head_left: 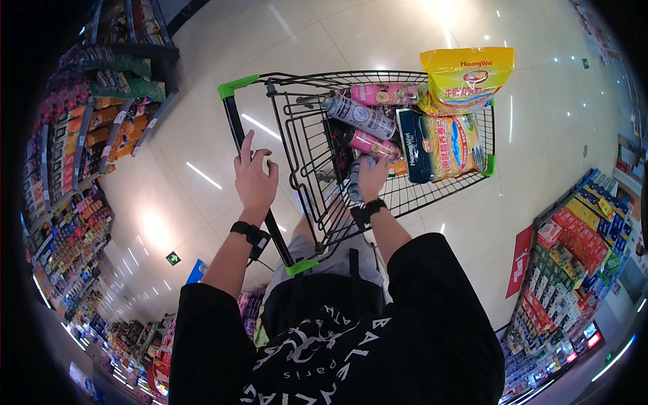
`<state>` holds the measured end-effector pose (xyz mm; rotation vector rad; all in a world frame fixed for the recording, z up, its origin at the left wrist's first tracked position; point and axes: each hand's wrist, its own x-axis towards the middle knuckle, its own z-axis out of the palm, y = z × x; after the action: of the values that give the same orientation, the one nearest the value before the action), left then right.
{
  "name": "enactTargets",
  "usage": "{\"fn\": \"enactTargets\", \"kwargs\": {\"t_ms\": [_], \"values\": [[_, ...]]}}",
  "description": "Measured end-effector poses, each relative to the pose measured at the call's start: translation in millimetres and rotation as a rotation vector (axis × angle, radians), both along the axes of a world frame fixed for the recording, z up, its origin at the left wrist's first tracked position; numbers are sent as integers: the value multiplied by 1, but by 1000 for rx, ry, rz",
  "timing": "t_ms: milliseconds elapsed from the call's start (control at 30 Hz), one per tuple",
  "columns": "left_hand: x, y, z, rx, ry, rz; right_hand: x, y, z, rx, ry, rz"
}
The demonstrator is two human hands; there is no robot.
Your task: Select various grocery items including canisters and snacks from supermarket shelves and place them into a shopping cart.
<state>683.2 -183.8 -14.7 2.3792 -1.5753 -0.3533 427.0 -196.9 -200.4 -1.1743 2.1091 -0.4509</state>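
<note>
A black wire shopping cart [412,200] with green corner pieces stands in front of me. Beside its black handle bar [233,125], my left hand [256,181] is open, index finger stretched and the other fingers loosely bent. My right hand [373,179] reaches down into the cart, its fingers closed round a grey can [354,181] that it partly covers. Next to it lie a pink can [371,144], a silver-grey can [359,117] and another pink can [388,93]. Farther right are a dark bag [414,147], a clear yellow-labelled bag [453,145] and a yellow bag [467,84] on top.
Packed shelves [101,128] run along the left. A stacked display of boxes [574,250] stands at the right, with a red sign [519,262] at its side. Glossy pale floor tiles [209,135] surround the cart. A green floor marker [173,258] lies to the left.
</note>
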Motion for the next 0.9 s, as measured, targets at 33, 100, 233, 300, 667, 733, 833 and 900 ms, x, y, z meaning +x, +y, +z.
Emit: {"fn": "enactTargets", "kwargs": {"t_ms": [33, 100, 233, 300, 667, 733, 833, 900], "values": [[-3, -1, 0, -4, 0, -13, -6, 14, -3, 151, -63, 59], [-4, -2, 0, -5, 4, -18, -2, 41, -4, 227, -14, 171], [-4, -2, 0, -2, -21, -19, 6, 46, 6, 129, 27, 136], [-7, -4, 1, -7, -22, -27, 3, 39, 9, 171, 32, 176], [3, -18, 1, -26, -245, -138, -81, 35, 111, -140, -66, 334], [-2, -22, 12, -3, -203, -132, -89, 39, 177, -242, -70, 387], [-15, -25, -3, -26, -407, -490, -113, 78, 237, -294, -4, 318], [-70, -33, 6, -70, 285, -630, -124, 110, 270, -318, 65, 217]]}}
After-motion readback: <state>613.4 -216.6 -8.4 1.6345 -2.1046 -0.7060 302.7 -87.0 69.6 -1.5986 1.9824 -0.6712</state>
